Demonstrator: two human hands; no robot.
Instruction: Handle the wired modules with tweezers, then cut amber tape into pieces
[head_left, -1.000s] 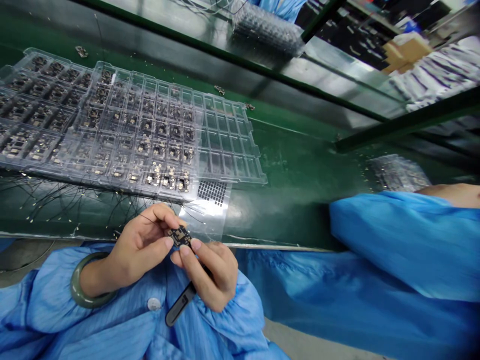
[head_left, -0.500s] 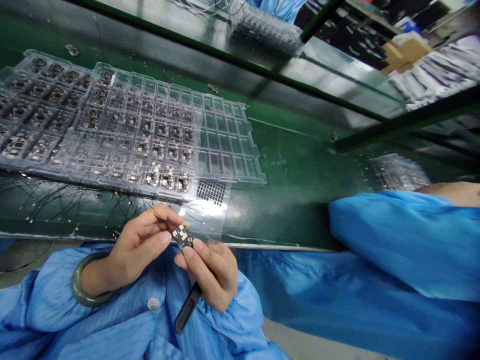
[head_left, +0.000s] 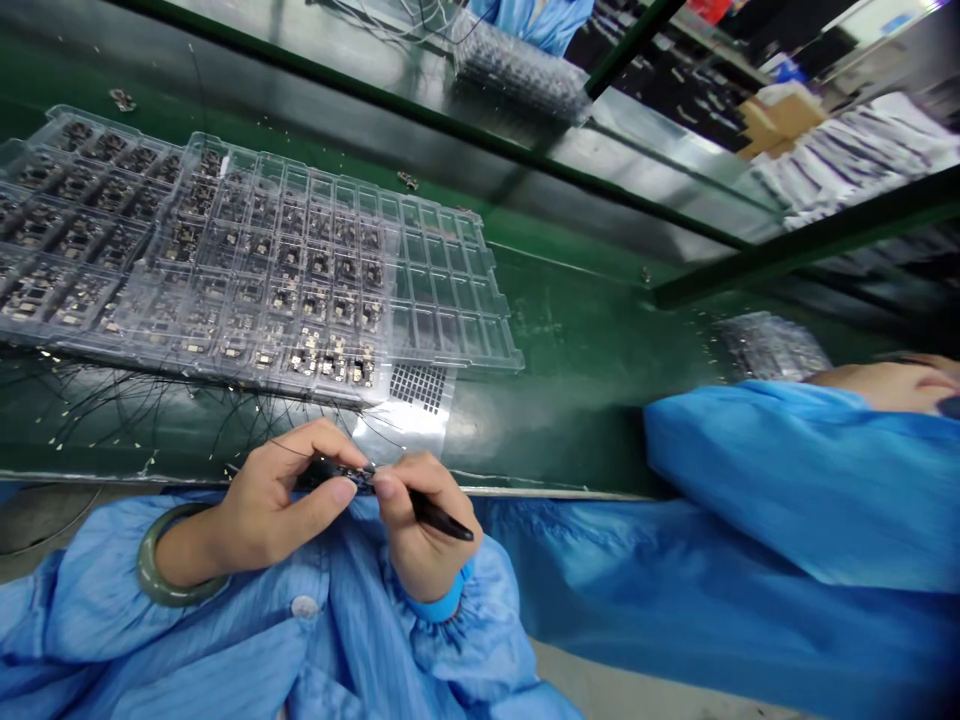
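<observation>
Over the near edge of the surface (head_left: 570,420), the left hand (head_left: 281,500) pinches a small circuit board (head_left: 361,480), seemingly unfinished, and the right hand (head_left: 412,550) grips a black-handled tool (head_left: 444,519), while many other boards (head_left: 364,370) sit in clear trays (head_left: 517,362).

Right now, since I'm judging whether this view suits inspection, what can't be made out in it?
All in the head view:
Board: mostly hidden by fingers of the left hand and right hand.
Tool: its front end is lost among the right hand's fingers.
Tray parts: too small to read any markings.
Co-worker's sleeve: cut off by the right edge.
White stack: blurred.
</observation>
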